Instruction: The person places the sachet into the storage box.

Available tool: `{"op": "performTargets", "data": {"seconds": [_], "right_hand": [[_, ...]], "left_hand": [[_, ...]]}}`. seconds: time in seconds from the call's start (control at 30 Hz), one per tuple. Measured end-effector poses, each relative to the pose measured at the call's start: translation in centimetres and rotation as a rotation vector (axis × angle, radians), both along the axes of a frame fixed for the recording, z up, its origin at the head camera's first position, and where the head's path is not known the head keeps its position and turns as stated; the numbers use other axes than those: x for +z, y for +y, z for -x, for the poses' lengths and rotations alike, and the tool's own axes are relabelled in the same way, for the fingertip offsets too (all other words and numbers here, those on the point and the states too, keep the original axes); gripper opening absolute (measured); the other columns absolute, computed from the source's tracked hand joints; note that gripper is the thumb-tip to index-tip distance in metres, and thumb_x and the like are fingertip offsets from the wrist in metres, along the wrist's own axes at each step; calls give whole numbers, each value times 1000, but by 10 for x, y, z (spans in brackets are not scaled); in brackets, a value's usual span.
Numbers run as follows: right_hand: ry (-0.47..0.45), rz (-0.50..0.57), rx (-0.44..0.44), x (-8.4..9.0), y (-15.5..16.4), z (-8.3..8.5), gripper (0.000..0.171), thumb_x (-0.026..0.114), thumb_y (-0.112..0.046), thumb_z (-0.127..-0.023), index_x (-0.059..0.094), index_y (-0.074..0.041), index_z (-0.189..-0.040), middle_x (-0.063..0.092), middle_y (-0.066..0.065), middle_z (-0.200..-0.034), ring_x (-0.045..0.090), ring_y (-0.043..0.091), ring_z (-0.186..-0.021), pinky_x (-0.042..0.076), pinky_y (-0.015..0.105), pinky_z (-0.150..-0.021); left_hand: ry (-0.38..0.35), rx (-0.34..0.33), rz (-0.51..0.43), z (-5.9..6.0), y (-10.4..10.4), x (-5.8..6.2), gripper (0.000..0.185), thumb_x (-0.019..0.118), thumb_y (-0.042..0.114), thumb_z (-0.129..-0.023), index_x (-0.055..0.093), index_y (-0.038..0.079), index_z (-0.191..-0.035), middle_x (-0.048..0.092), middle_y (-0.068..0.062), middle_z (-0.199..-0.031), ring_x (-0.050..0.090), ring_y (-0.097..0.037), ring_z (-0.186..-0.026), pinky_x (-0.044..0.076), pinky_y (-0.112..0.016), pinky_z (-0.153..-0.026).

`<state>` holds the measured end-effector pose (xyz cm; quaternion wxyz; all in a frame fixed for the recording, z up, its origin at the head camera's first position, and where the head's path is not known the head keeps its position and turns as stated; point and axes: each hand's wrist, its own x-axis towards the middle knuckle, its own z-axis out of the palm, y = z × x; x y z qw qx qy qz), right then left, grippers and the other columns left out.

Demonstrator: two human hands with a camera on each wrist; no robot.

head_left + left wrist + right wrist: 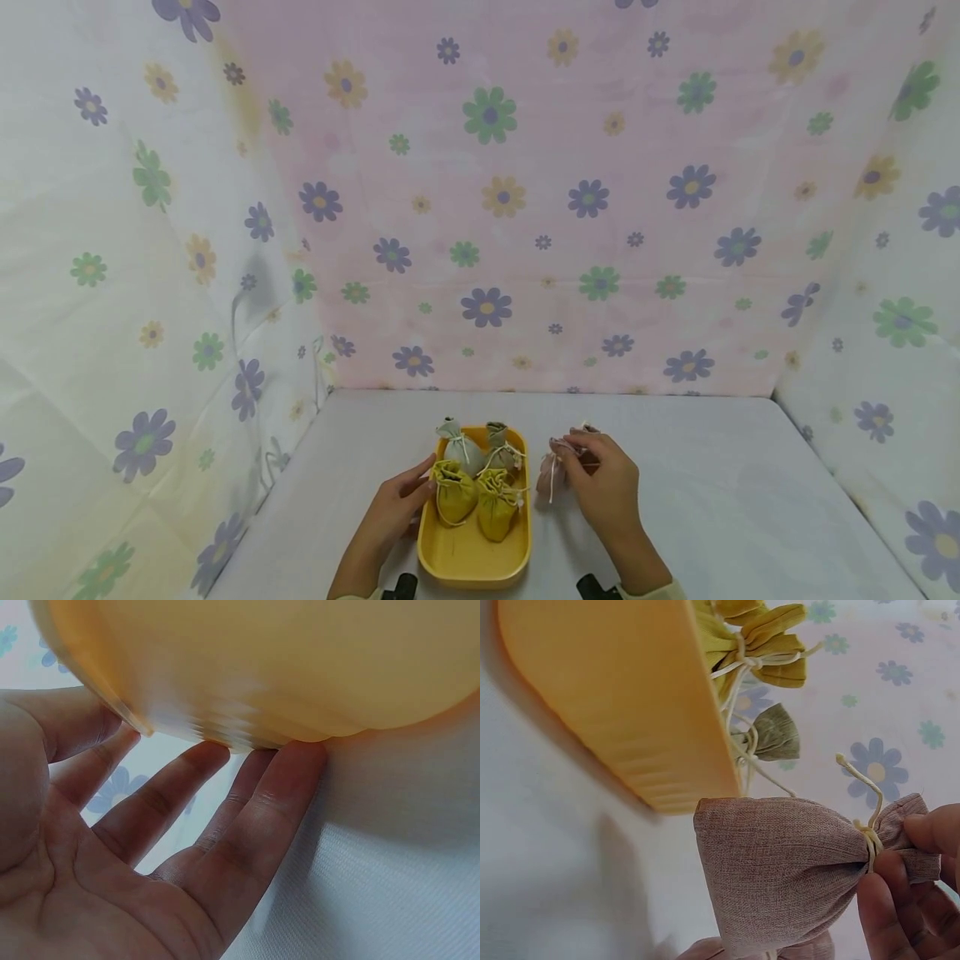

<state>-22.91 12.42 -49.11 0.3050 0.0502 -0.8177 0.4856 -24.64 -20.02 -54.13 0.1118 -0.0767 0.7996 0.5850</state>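
Pinching the tied neck of a pinkish-brown pouch [550, 473], the right hand [600, 483] sits just right of centre in the lower part of the head view, fingertips curled round the gathered top. In the right wrist view the pouch [780, 874] fills the lower middle, cream drawstring knotted at its neck, the fingers [889, 907] gripping it at lower right. It is just beside the right wall of the yellow tray [472, 558], outside it; whether it rests on the table [712, 483] I cannot tell.

Left hand [393, 508] lies relaxed, fingers straight, at the tray's left wall, its thumb reaching over the rim toward the nearest pouch. Left wrist view shows the straight fingers [247, 825] under the tray's edge [247, 667], holding nothing.

4 pouches sit in the far half of the tray: 2 yellow pouches [474, 493] in front, side by side, a grey pouch [454, 443] behind at left, an olive pouch [501, 446] behind at right.

Flowered cloth [487, 208] covers the back and both sides.
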Motion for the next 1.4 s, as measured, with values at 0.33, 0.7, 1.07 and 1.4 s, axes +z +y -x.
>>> {"op": "performTargets", "data": {"seconds": [0.33, 0.7, 1.07, 1.4], "right_hand": [[24, 15, 20, 15, 0, -6, 14, 84, -15, -88, 78, -19, -101, 71, -10, -98, 69, 5, -77, 60, 19, -66], [105, 37, 75, 38, -2, -18, 12, 82, -13, -90, 78, -16, -101, 71, -6, -99, 70, 7, -79, 60, 18, -67], [112, 82, 141, 51, -6, -27, 11, 79, -19, -93, 78, -23, -103, 71, -10, -101, 71, 8, -81, 62, 21, -68], [123, 92, 192, 63, -12, -37, 8, 79, -23, -94, 78, -24, -102, 73, -9, -102, 72, 9, -80, 63, 23, -67]], "left_hand": [[3, -3, -8, -1, 0, 1, 60, 71, 44, -97, 50, 37, -153, 54, -23, -151, 60, -40, -132, 63, -49, -86], [1, -7, -9, -2, 0, 2, 60, 70, 43, -98, 49, 37, -154, 53, -23, -152, 61, -40, -131, 63, -49, -87], [-4, -2, -8, -2, 1, 3, 59, 70, 43, -97, 50, 37, -153, 53, -23, -152, 60, -41, -132, 62, -52, -88], [-2, -8, -13, -1, 0, 2, 61, 71, 45, -96, 50, 38, -153, 53, -22, -152, 60, -41, -132, 62, -52, -88]]}}
